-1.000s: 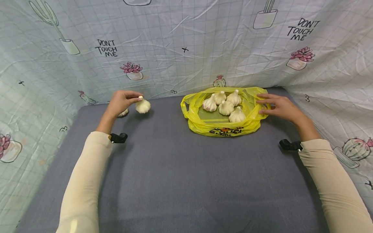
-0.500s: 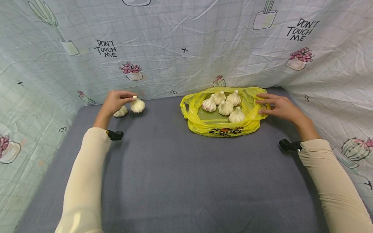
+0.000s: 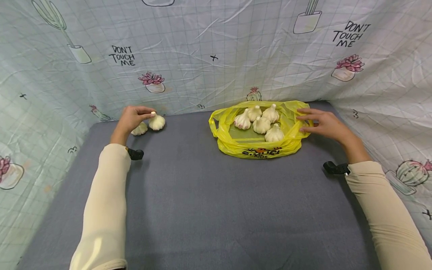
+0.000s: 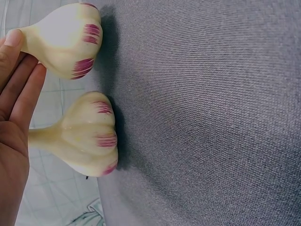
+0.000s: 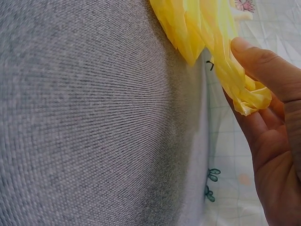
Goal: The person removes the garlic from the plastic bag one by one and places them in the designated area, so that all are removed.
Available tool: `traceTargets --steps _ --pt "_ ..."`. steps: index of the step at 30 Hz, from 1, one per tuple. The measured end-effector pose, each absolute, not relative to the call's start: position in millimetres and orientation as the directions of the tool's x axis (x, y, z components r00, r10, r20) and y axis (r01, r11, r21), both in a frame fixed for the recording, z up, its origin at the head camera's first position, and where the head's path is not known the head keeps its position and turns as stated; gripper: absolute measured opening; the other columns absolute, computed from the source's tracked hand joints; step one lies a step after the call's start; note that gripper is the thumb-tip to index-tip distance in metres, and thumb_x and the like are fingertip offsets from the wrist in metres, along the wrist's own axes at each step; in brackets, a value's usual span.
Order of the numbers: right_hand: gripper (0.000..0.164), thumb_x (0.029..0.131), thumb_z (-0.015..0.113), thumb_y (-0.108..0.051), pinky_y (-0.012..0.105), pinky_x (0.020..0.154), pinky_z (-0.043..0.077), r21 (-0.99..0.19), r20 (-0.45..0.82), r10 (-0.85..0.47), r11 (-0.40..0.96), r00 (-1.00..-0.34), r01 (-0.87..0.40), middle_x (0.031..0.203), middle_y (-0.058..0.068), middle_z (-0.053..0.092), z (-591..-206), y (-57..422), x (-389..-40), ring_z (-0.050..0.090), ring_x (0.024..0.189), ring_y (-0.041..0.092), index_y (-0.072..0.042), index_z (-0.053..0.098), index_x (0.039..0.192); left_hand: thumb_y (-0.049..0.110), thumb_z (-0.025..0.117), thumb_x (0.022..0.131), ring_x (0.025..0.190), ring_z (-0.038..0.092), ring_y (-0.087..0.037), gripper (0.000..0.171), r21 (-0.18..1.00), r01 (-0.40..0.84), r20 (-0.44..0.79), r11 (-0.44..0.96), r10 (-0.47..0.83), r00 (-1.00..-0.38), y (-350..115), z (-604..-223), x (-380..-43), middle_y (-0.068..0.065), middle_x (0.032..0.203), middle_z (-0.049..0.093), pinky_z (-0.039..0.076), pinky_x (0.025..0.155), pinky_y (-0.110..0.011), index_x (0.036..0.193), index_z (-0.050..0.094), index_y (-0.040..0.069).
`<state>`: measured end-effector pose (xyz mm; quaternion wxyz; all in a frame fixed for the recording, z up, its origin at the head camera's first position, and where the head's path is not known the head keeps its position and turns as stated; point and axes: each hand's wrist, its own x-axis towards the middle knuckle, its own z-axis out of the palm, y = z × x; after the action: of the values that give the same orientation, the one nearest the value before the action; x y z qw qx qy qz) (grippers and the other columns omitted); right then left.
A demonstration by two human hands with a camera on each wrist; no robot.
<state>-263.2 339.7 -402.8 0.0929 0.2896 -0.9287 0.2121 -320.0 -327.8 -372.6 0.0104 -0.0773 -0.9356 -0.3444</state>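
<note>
My left hand [image 3: 131,119] pinches a garlic bulb [image 3: 157,122] by its neck at the back left of the table. In the left wrist view this bulb [image 4: 66,40] sits close to the cloth, its base streaked purple. A second garlic bulb [image 4: 89,136] stands right beside it, partly behind the hand in the head view. My right hand [image 3: 324,123] holds the right rim of a yellow plastic bag [image 3: 260,153], with thumb and fingers on either side of the plastic in the right wrist view. Inside the spread-open bag lie several garlic bulbs [image 3: 261,125].
A grey cloth [image 3: 216,202] covers the table. Behind it and along both sides hangs a white checked sheet [image 3: 189,48] printed with cactus pots and lettering. The bag's loose handle loop [image 3: 213,125] sticks out on its left side.
My left hand has moved a little left with its garlic bulb, bringing it beside the second bulb, which shows more now. The right hand and the bag have stayed put.
</note>
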Motion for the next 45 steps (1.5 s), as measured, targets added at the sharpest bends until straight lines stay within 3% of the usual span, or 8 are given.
traceTargets --steps 10,14,17,23,30,33,39,45 --pt "0.045 0.08 0.086 -0.009 0.021 0.07 0.05 -0.355 0.299 -0.498 0.734 -0.814 -0.579 0.141 0.015 0.06 -403.9 340.3 -263.5 0.061 0.084 0.008 -0.003 0.074 0.123 0.03 0.067 0.1 0.113 0.066 -0.031 0.036 0.636 0.128 0.04 0.761 0.133 -0.99 -333.8 -371.6 -321.6 -0.018 0.122 0.071 0.051 0.099 -0.051 0.125 0.073 0.004" --pt "0.046 0.08 0.086 -0.009 0.02 0.072 0.051 -0.35 0.29 -0.498 0.739 -0.817 -0.575 0.142 0.014 0.06 -403.7 340.1 -263.8 0.063 0.087 0.01 -0.003 0.073 0.124 0.032 0.067 0.1 0.114 0.065 -0.033 0.037 0.629 0.127 0.035 0.767 0.135 -0.99 -335.0 -371.1 -321.7 -0.018 0.122 0.071 0.051 0.098 -0.05 0.125 0.073 0.005" --pt "0.046 0.081 0.085 -0.01 0.023 0.071 0.051 -0.34 0.284 -0.502 0.744 -0.817 -0.576 0.142 0.015 0.059 -403.0 339.9 -263.9 0.062 0.084 0.009 -0.003 0.073 0.124 0.032 0.067 0.1 0.11 0.067 -0.028 0.037 0.622 0.129 0.04 0.772 0.133 -0.99 -336.3 -371.6 -322.2 -0.017 0.121 0.072 0.051 0.096 -0.05 0.125 0.073 0.005" --pt "0.046 0.082 0.085 -0.01 0.029 0.07 0.051 -0.341 0.272 -0.5 0.749 -0.822 -0.568 0.143 0.014 0.058 -401.9 339.5 -264.0 0.059 0.082 0.007 -0.004 0.073 0.125 0.03 0.068 0.1 0.096 0.066 -0.006 0.035 0.611 0.135 0.06 0.78 0.124 -0.99 -339.6 -373.3 -323.7 -0.014 0.119 0.074 0.053 0.094 -0.047 0.123 0.074 0.005" --pt "0.046 0.08 0.086 -0.011 0.027 0.068 0.049 -0.315 0.294 -0.511 0.746 -0.808 -0.587 0.142 0.014 0.06 -403.3 338.4 -265.3 0.058 0.077 0.005 -0.004 0.074 0.124 0.029 0.068 0.1 0.092 0.062 -0.001 0.034 0.616 0.124 0.051 0.778 0.118 -0.992 -339.0 -371.3 -321.8 -0.014 0.116 0.074 0.051 0.095 -0.047 0.123 0.074 0.004" --pt "0.046 0.08 0.086 -0.011 0.028 0.068 0.05 -0.305 0.301 -0.513 0.747 -0.804 -0.59 0.141 0.013 0.06 -403.5 338.1 -265.6 0.058 0.077 0.003 -0.004 0.074 0.123 0.031 0.067 0.1 0.095 0.063 -0.006 0.036 0.615 0.114 0.04 0.78 0.114 -0.993 -338.9 -369.7 -321.3 -0.015 0.117 0.074 0.051 0.095 -0.047 0.123 0.073 0.004" --pt "0.046 0.08 0.086 -0.012 0.027 0.068 0.05 -0.312 0.293 -0.506 0.752 -0.811 -0.581 0.142 0.013 0.06 -402.6 337.6 -265.1 0.059 0.078 0.004 -0.005 0.074 0.124 0.037 0.066 0.1 0.111 0.064 -0.028 0.041 0.634 0.091 0.011 0.768 0.108 -0.994 -340.9 -368.9 -321.4 -0.011 0.118 0.074 0.05 0.097 -0.048 0.125 0.072 0.005" --pt "0.046 0.081 0.086 -0.013 0.023 0.069 0.049 -0.314 0.285 -0.508 0.752 -0.813 -0.58 0.143 0.012 0.06 -403.4 338.1 -265.6 0.059 0.08 0.004 -0.005 0.074 0.125 0.037 0.067 0.099 0.113 0.064 -0.029 0.041 0.639 0.101 0.008 0.762 0.124 -0.992 -341.3 -368.9 -319.1 -0.009 0.118 0.074 0.05 0.096 -0.048 0.125 0.073 0.006"
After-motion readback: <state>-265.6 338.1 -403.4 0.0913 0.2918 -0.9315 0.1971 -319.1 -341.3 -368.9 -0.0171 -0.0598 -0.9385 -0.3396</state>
